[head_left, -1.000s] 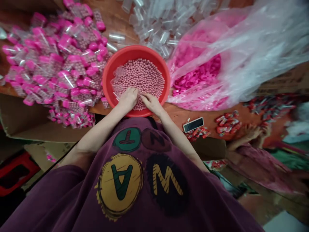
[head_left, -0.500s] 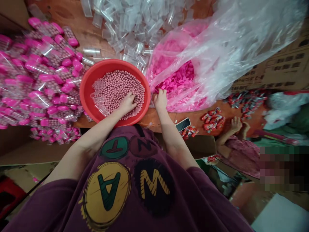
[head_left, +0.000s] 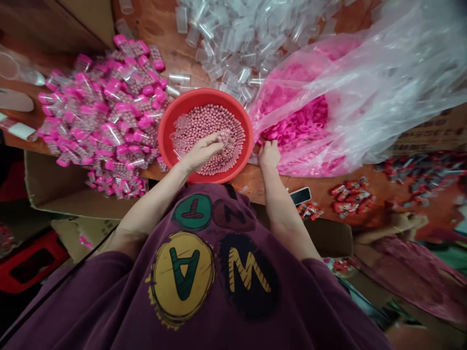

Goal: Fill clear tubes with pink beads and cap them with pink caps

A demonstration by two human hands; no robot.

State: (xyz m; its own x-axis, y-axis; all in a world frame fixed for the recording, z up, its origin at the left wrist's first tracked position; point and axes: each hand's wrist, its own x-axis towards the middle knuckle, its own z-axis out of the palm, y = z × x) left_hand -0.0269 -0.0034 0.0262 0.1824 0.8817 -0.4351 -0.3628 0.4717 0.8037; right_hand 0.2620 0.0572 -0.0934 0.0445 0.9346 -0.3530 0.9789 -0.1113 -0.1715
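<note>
- At the far left of the table [head_left: 153, 24], a heap of filled tubes [head_left: 105, 112] with pink caps on them lay spread out, reaching the edge above a cardboard box [head_left: 54, 187].
- Just right of that heap stood the red bowl [head_left: 166, 131], close to the table's near edge and holding pink beads [head_left: 211, 119]; a few clear tubes lay among the beads at its left side.
- Over the bowl's near half hung the left hand [head_left: 199, 153], its fingers closed round a small clear tube [head_left: 224, 136] that had pink beads inside and pointed to the right.
- Behind the bowl, a pile of empty tubes [head_left: 233, 43] covered the far part of the table.
- Just right of the bowl, the right hand [head_left: 269, 154] rested at the mouth of the plastic bag [head_left: 365, 82], its fingers curled among the loose pink caps [head_left: 302, 119]; whether it had hold of one could not be told.
- Near the table's front edge, right of that forearm, lay a phone [head_left: 300, 196], with red-wrapped sweets [head_left: 350, 192] scattered beside it.
- At the far right, a co-worker's hand [head_left: 406, 221] showed, blurred, near those sweets.
</note>
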